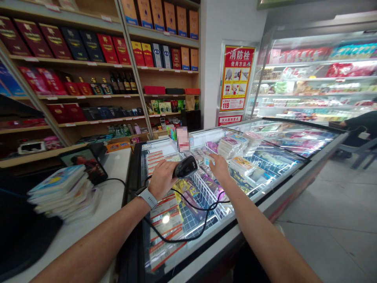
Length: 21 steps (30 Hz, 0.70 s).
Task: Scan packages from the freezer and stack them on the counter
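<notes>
My left hand (161, 177), with a light watch band at the wrist, is closed around a black barcode scanner (185, 167). Its head points right, over the glass top of a chest freezer (188, 251). A black cable (191, 239) loops across the glass below it. Just right of the scanner, my right hand (219, 167) has its fingers closed at a small white and light-blue pack (207, 160); its kind cannot be made out. Behind the scanner stands a pale pink item (183, 139), partly blurred out. Stacked white packs (231, 146) lie beyond my right hand.
Left of the freezer, a white counter (114, 200) bears a stack of booklet-like packs (63, 192) and a dark-framed screen or picture (88, 161). Shelves of boxed bottles (106, 47) line the back. A seated person (361, 127) is at the far right.
</notes>
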Each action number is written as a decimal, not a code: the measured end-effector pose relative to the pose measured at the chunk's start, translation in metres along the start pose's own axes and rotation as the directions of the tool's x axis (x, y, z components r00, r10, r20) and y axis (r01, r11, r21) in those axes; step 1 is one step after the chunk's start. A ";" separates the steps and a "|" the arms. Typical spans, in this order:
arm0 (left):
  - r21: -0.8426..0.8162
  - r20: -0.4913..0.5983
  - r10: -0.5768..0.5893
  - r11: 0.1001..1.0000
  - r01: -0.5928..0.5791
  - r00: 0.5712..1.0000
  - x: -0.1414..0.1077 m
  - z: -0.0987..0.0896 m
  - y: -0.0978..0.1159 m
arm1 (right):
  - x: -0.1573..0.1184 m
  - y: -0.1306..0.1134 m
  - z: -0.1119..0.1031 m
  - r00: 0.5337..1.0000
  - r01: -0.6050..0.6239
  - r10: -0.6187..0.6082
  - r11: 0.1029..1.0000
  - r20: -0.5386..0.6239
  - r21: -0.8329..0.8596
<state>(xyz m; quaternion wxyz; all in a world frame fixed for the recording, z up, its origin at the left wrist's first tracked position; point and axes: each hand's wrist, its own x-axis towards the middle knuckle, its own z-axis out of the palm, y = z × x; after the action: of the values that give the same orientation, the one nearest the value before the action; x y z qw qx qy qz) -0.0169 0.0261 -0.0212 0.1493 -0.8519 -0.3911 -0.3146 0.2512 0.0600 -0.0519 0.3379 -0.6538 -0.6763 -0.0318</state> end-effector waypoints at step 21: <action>0.000 0.000 0.000 1.000 0.000 1.000 0.001 0.002 -0.003 | -0.002 0.006 -0.030 0.976 -0.194 0.208 0.966 0.067 -0.173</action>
<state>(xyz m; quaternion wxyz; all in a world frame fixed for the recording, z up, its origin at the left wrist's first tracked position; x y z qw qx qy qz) -0.0180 0.0297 -0.0224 0.1491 -0.8520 -0.3910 -0.3146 0.2689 0.0449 -0.0323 0.2551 -0.7455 -0.6152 -0.0256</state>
